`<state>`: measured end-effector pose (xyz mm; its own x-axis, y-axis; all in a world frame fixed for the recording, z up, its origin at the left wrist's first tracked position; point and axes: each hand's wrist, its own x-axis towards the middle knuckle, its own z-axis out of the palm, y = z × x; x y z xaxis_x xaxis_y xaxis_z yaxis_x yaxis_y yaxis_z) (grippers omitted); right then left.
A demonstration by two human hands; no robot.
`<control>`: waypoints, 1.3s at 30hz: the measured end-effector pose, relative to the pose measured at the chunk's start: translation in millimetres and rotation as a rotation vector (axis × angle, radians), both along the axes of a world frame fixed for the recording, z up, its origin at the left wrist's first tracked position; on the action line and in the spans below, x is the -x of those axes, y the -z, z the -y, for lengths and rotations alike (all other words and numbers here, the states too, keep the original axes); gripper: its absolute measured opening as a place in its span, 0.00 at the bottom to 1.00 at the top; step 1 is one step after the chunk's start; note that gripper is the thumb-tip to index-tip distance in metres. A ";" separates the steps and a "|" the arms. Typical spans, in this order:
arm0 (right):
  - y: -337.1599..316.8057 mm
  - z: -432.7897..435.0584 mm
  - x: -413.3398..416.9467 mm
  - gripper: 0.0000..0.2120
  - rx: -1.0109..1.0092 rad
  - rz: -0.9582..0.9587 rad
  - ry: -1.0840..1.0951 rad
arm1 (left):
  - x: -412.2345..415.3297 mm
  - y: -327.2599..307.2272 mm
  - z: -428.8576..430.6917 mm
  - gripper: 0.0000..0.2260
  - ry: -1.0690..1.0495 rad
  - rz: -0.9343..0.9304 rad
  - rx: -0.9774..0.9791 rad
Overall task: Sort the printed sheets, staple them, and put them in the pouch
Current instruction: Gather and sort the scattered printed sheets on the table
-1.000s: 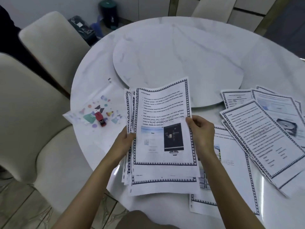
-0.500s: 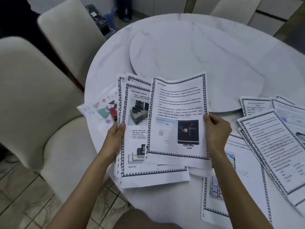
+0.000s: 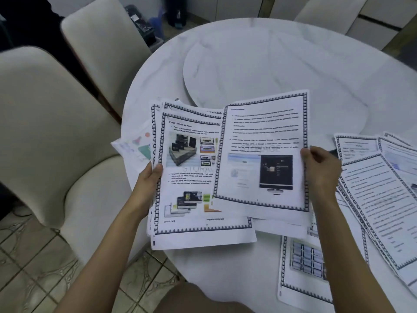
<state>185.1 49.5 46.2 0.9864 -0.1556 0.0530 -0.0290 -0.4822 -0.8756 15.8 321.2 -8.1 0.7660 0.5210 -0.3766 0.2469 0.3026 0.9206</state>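
— Where's the stack (image 3: 187, 177)?
— Lifted over the table's (image 3: 248, 41) left edge, with a bordered page of storage-card photos on top. One sheet (image 3: 264, 154), showing a monitor picture, is fanned off to its right.
— The rest?
— There are loose sheets (image 3: 379, 199) overlapping along the right edge. The clear patterned pouch (image 3: 135, 146) peeks out beneath the stack.

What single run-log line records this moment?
phase: sorting | left hand: holds stack | right hand: pinches top sheet, offset right | pouch: behind stack

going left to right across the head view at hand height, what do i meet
cream chair → pouch → left hand → stack of sheets it grips → single sheet → right hand pinching it → spread sheets lying flat
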 end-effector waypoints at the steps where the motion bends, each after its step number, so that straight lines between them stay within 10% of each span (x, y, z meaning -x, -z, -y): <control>1: -2.4 3.0 -0.7 0.11 -0.017 0.002 -0.002 | 0.7 0.9 0.2 0.12 -0.006 -0.005 0.005; 20: -69.1 -65.1 34.6 0.12 -0.883 -0.298 -0.549 | 3.6 26.3 15.8 0.14 -0.028 -0.158 0.134; 31: 46.5 -46.6 35.3 0.06 -0.076 -0.362 -0.230 | 0.6 19.2 24.0 0.17 0.020 -0.151 0.072; 39: 61.3 -45.6 36.4 0.10 -0.003 -0.240 -0.083 | 6.8 19.7 26.5 0.14 0.012 -0.113 -0.107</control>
<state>148.7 95.1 -15.0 0.9800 -0.0738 -0.1848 -0.1971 -0.4886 -0.8500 9.0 294.6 -27.8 0.7282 0.5539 -0.4037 0.3537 0.2007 0.9136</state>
